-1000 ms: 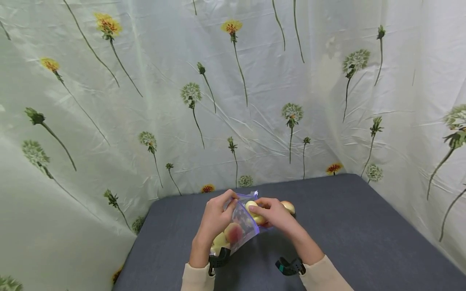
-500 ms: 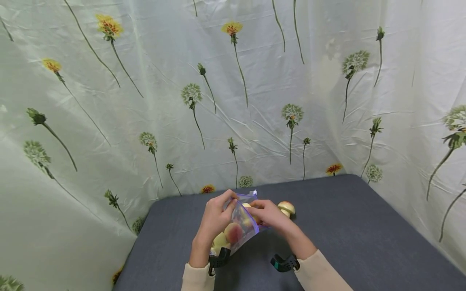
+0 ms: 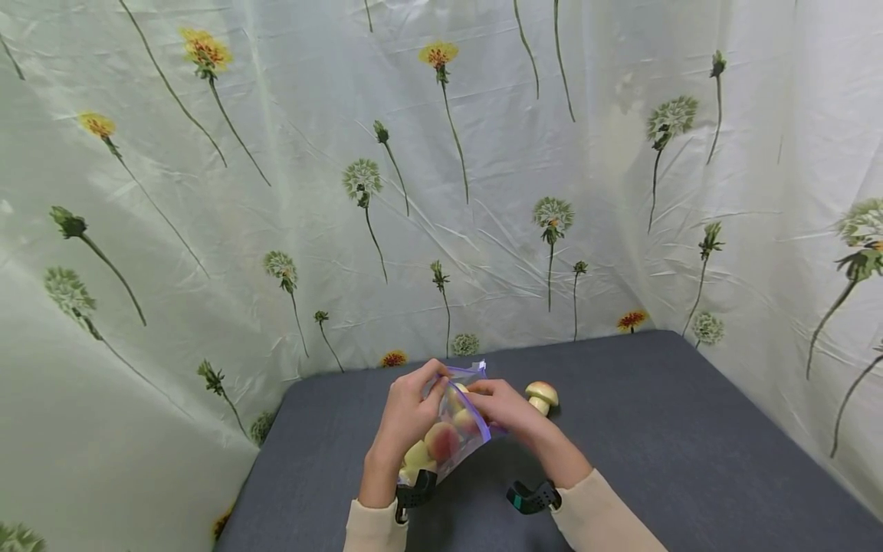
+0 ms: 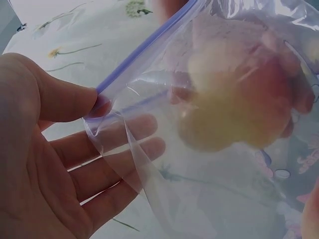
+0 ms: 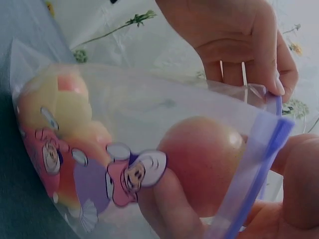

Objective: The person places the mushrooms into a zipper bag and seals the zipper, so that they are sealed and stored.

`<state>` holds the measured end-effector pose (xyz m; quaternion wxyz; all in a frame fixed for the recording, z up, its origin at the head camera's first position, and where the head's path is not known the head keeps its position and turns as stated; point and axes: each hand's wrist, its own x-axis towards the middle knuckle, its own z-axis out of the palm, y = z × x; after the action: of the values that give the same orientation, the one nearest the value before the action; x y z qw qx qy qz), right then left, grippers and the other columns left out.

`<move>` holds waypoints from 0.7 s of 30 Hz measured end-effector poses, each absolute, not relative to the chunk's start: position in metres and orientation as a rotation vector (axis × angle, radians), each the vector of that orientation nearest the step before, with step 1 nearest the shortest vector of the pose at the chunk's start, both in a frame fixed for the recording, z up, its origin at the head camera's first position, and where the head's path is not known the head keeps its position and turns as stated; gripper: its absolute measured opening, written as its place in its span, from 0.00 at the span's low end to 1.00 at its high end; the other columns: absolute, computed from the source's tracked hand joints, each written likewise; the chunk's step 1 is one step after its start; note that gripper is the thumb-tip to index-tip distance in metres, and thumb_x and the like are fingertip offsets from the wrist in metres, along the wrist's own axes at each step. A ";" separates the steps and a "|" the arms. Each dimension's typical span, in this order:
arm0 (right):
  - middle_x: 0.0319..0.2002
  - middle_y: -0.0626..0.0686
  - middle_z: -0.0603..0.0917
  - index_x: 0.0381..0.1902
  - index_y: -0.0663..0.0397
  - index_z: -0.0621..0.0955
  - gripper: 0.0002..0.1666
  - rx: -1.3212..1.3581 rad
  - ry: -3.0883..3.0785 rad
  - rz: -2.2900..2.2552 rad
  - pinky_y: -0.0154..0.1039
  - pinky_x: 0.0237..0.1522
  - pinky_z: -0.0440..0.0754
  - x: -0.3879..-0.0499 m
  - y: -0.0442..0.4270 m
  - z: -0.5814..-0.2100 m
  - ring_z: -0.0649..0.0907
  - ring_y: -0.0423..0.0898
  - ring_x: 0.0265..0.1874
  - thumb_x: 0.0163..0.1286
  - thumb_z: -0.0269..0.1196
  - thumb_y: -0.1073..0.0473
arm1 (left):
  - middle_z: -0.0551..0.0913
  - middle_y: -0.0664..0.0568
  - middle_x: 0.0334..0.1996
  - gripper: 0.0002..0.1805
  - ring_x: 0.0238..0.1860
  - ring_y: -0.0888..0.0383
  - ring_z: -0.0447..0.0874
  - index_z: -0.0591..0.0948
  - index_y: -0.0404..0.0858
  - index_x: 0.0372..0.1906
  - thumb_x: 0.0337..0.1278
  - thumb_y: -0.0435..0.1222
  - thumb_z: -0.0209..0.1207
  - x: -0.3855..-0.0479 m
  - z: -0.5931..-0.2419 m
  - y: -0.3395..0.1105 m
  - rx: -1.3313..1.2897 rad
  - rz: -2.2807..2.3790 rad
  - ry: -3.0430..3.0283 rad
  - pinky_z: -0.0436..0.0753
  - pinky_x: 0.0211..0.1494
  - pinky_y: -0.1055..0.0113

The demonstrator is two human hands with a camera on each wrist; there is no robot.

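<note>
A clear zip bag (image 3: 455, 461) with a purple closure and printed cartoon figures stands open between my hands. With thumb and index finger, my left hand (image 3: 405, 410) pinches its upper rim; the other fingers lie spread along the outside in the left wrist view. My right hand (image 3: 509, 406) reaches through the mouth, its fingers around a mushroom (image 5: 199, 164) with a rounded red-and-yellow cap. Through the film that mushroom looks blurred in the left wrist view. Several pale yellow and red mushrooms (image 5: 65, 107) lie deeper in the bag, partly hidden by the print.
Another mushroom (image 3: 542, 395) stands on the dark grey tabletop (image 3: 655, 445), just beyond my right hand. A flower-printed curtain (image 3: 497, 253) hangs behind the table and along its sides. Each wrist wears a black strap (image 3: 534, 498).
My right hand has moved left and deeper into the bag with the mushroom. The mushroom on the table shows more fully now. My left hand keeps its pinch on the rim.
</note>
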<state>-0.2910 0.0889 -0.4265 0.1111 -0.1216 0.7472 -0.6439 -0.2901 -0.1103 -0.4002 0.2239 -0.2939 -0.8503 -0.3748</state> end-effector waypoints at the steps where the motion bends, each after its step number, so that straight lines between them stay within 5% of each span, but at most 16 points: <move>1: 0.29 0.50 0.80 0.56 0.68 0.80 0.26 -0.351 2.157 -1.914 0.35 0.28 0.75 -0.291 0.088 -0.427 0.75 0.41 0.24 0.74 0.62 0.49 | 0.82 0.61 0.29 0.05 0.16 0.62 0.60 0.82 0.49 0.39 0.71 0.35 0.59 -0.290 -0.400 -0.110 -0.809 -1.032 -2.345 0.64 0.20 0.68; 11: 0.53 0.59 0.82 0.65 0.67 0.74 0.32 -0.328 1.923 -2.061 0.42 0.44 0.84 -0.294 0.083 -0.427 0.87 0.52 0.46 0.75 0.61 0.48 | 0.79 0.62 0.25 0.06 0.14 0.67 0.54 0.82 0.49 0.38 0.70 0.33 0.59 -0.291 -0.399 -0.110 -0.800 -1.029 -2.335 0.61 0.18 0.69; 21: 0.55 0.66 0.81 0.62 0.68 0.77 0.26 -0.385 2.004 -2.021 0.44 0.45 0.84 -0.284 0.089 -0.419 0.85 0.56 0.47 0.77 0.59 0.53 | 0.84 0.56 0.29 0.04 0.15 0.62 0.61 0.82 0.45 0.39 0.71 0.34 0.59 -0.290 -0.398 -0.112 -0.778 -1.015 -2.351 0.65 0.19 0.67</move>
<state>-0.2844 0.0889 -0.4189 0.1346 -0.1329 0.6914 -0.6973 -0.2901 -0.1117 -0.3979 0.2303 -0.2829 -0.8548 -0.3691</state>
